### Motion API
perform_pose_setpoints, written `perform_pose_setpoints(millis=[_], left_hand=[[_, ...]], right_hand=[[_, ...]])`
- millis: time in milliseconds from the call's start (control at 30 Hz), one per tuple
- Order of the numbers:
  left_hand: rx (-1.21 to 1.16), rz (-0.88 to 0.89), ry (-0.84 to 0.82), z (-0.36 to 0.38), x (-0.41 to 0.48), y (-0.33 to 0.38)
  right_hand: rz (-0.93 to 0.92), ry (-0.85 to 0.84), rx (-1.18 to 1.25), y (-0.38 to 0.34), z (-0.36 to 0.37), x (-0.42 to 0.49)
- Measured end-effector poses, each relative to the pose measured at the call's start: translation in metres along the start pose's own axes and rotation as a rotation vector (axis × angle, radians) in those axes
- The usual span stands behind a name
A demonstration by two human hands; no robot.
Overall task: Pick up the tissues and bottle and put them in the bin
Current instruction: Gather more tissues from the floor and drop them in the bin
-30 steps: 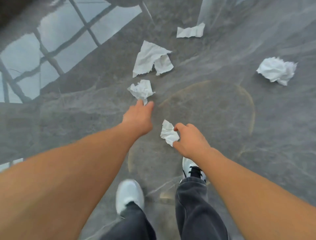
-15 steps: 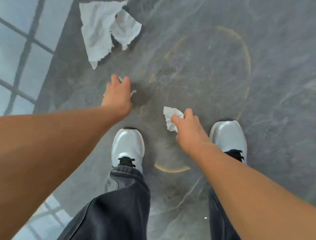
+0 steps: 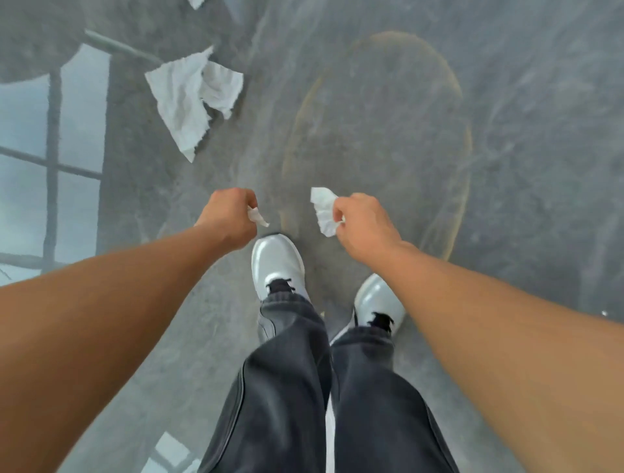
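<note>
Tissues, head view: two small crumpled pieces of white paper are held above a glossy grey marbled stone floor [image 3: 506, 135], one in each of the person's bare hands. Left hand [image 3: 229, 217] is curled into a closed fist, knuckles up; only a short white twisted tail of its crumpled tissue scrap [image 3: 258, 217] sticks out from between the fingers on the inner side. Right hand [image 3: 363, 224] is likewise closed, thumb and fingers pinching a larger crumpled white tissue wad [image 3: 324, 211] that projects up and to the left of the fist. Both forearms reach in from the lower corners, and the two hands sit near each other, apart, with the floor showing between them.

Farther ahead and to the left, a big flat torn white tissue sheet [image 3: 182, 101] lies on the floor, with a smaller rumpled white tissue piece [image 3: 221, 87] touching or overlapping its right edge. A corner of another white tissue fragment [image 3: 196, 3] is cut off by the top edge.

Below the hands stand two pale grey-white sneakers, the left sneaker [image 3: 277, 263] ahead of the right sneaker [image 3: 376, 300], under dark grey loose trousers [image 3: 304, 388]. A faint tan oval ring mark [image 3: 467, 135] crosses the floor, and a window reflection [image 3: 30, 141] shines at left.
</note>
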State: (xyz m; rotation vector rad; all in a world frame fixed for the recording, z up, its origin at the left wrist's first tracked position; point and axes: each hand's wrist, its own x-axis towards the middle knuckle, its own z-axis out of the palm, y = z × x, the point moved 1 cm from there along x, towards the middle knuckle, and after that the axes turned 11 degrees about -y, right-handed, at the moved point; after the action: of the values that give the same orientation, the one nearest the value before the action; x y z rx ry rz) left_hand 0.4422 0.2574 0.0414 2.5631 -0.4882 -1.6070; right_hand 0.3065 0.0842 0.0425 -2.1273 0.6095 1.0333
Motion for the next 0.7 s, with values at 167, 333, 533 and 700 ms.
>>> perform_pose_setpoints(millis=[167, 333, 533, 700], left_hand=[[-0.056, 0.073, -0.048, 0.004, -0.086, 0.071], [-0.033, 0.185, -0.062, 0.014, -0.145, 0.130], [0.214, 0.313, -0.067, 0.043, -0.191, 0.162], [0.362, 0.359, -0.074, 0.076, -0.237, 0.214]], right_hand=[[0.134, -0.011, 0.145, 0.001, -0.013, -0.095], [0.133, 0.060, 0.126, 0.015, -0.024, -0.171], [0.258, 0.181, 0.275, 0.052, -0.015, -0.234], [0.291, 0.260, 0.436, 0.098, -0.009, -0.307]])
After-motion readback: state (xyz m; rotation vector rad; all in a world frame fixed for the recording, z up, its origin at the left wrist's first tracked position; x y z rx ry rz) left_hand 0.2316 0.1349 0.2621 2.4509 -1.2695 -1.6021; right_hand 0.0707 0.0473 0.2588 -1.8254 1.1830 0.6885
